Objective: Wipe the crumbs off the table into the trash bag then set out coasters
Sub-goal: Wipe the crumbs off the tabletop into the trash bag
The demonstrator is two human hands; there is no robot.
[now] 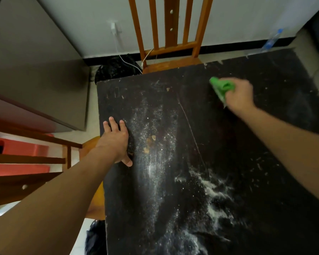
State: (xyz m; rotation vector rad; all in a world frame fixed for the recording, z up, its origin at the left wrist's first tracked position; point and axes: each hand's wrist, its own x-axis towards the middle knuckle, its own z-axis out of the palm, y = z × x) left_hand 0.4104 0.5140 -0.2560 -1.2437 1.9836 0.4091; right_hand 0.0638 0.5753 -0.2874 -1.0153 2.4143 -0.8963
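Left hand [116, 142] lies spread on the crumb-dusted black table [219, 135]; right hand [239, 94] grips green cloth [223, 87].

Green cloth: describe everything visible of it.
The green cloth is bright green, soft-looking fabric, bunched into a folded wad rather than spread flat. The right hand grips it, fingers curled round its right part, so only the left portion shows. A paler edge runs along its lower side. It appears to rest on the far right area of the dark table, apart from the white crumbs nearer the camera. Slightly blurred.
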